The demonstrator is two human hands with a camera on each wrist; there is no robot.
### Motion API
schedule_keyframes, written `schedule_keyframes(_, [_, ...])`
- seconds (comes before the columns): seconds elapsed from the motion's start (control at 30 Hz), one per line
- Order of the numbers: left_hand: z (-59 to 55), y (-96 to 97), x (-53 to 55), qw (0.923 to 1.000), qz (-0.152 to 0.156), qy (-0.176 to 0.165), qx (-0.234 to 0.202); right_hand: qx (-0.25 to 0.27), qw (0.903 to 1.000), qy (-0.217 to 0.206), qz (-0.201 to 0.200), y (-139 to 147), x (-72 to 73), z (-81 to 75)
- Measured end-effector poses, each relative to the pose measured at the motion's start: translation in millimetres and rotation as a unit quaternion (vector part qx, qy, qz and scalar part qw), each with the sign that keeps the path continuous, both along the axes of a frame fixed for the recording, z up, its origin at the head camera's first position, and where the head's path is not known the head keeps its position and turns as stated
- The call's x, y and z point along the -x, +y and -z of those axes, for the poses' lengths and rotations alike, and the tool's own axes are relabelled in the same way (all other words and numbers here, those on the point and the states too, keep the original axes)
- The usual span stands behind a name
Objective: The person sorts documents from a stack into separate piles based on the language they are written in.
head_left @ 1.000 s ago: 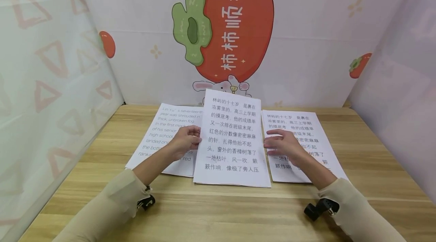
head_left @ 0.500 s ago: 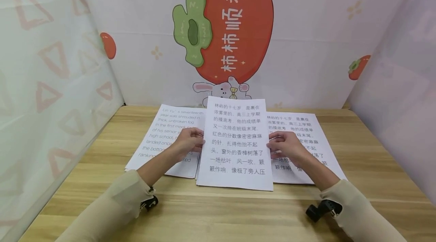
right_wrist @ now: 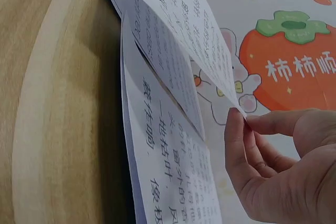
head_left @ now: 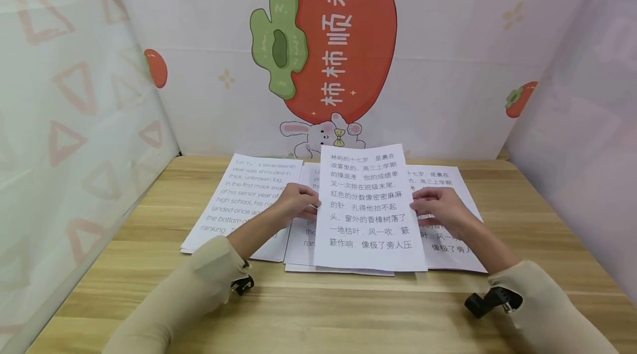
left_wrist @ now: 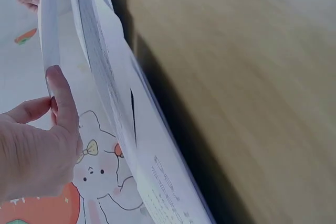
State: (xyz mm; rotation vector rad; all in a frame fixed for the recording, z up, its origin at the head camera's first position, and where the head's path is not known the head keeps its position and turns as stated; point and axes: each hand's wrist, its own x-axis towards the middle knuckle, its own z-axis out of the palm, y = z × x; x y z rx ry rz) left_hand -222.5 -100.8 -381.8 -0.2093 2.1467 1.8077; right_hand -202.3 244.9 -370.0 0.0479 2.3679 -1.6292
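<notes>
A white paper sheet [head_left: 368, 207] printed with Chinese text is held up over the stacks, facing the head camera. My left hand [head_left: 294, 203] pinches its left edge between thumb and fingers. On the opposite edge my right hand [head_left: 440, 207] pinches it the same way; the right wrist view shows that thumb and finger meeting at the paper's edge. Behind the sheet lies a middle stack [head_left: 301, 243] with English text on top, mostly covered. The right stack [head_left: 458, 182] bears Chinese text and is partly hidden by the sheet and my right hand.
The left stack [head_left: 249, 193], in English, lies partly under my left forearm. All the papers rest on a wooden table [head_left: 348, 310]. A backdrop [head_left: 448, 11] with a large red persimmon and a rabbit stands behind, with pale side curtains [head_left: 89, 138].
The held sheet and both hands have moved right. The English page of the middle stack has come into view at the sheet's left, while more of the right stack is covered.
</notes>
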Motion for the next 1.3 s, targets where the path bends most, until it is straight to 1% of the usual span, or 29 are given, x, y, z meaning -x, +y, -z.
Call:
schedule_keyframes(0.1, [0.4,9.8,3.4,0.9999,0.005,-0.006,-0.007,0.002,1.0,0.003,-0.002,12,1.9,-0.5])
schedule_keyframes(0.2, [-1.9,20.6,4.6,0.9999,0.01,-0.009,-0.007,0.005,0.9999,0.008,-0.006,25,4.3,0.0])
schedule_keyframes(0.43, [-6.2,49.3,9.3,0.9992,0.033,0.005,-0.021,0.002,0.9997,0.022,-0.005,51,7.2,0.7])
schedule_keyframes(0.63, [-4.9,70.9,15.1,0.9979,0.048,0.011,-0.041,0.009,0.9997,0.023,0.005,69,8.9,3.9])
schedule_keyframes(0.83, [-2.5,89.9,21.7,0.9963,0.055,0.004,-0.067,0.032,0.9994,0.013,-0.002,89,10.3,6.5])
schedule_keyframes(0.93, [-1.7,99.5,24.2,0.9963,0.055,-0.001,-0.066,0.038,0.9992,0.01,-0.006,100,12.7,7.8])
schedule_keyframes(1.1, [-2.1,115.9,25.0,0.9973,0.046,-0.01,-0.057,0.016,0.9998,0.01,-0.005,118,14.3,8.6])
schedule_keyframes(1.17, [-2.7,122.2,24.4,0.9971,0.047,-0.011,-0.059,0.001,0.9999,0.01,-0.004,123,14.2,8.4])
schedule_keyframes(1.3, [-3.5,132.8,22.9,0.9959,0.059,-0.017,-0.066,-0.019,0.9998,0.007,-0.003,133,14.0,8.0])
